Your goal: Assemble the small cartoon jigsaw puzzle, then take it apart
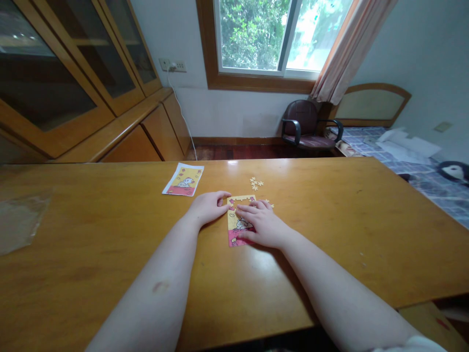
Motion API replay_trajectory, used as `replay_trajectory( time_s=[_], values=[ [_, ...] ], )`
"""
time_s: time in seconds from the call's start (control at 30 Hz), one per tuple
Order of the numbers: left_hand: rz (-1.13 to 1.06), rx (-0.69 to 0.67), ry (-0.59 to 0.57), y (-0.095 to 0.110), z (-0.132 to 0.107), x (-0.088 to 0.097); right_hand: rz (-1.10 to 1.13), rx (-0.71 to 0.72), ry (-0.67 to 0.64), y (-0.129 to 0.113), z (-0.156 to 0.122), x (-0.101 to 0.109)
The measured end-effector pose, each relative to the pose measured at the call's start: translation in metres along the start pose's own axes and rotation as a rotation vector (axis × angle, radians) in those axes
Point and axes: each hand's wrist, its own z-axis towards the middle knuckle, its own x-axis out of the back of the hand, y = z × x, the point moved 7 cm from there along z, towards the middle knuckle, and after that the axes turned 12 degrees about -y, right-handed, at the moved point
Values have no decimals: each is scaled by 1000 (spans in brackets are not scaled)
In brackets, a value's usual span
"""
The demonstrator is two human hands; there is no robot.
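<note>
A small jigsaw puzzle (234, 237) with a yellow and pink picture of a white cartoon animal lies flat on the wooden table. Near its top there is a gap in the picture, partly hidden by my fingers. My left hand (209, 208) rests at the puzzle's upper left edge, thumb and forefinger apart and touching the border. Across the right side of the puzzle lies my right hand (266, 225), its fingers spread over the picture. Loose puzzle pieces (255, 184) sit face down beyond the puzzle, and a few more (270, 204) show just behind my right hand.
A printed picture card (184, 180) lies to the left beyond my left hand. A clear plastic bag (22, 222) is at the table's far left. Past the wooden table (348, 210) stand a chair (308, 124), a bed (381, 146) and a glass-door cabinet (106, 112).
</note>
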Motion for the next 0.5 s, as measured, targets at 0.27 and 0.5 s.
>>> replay_trajectory(
  time_s=[0.27,0.5],
  values=[
    [-15,-4,6,0,0,0,31,49,-62,1,2,-11],
    [-27,-3,2,-1,0,0,27,61,-47,-4,-2,-6]
  ],
)
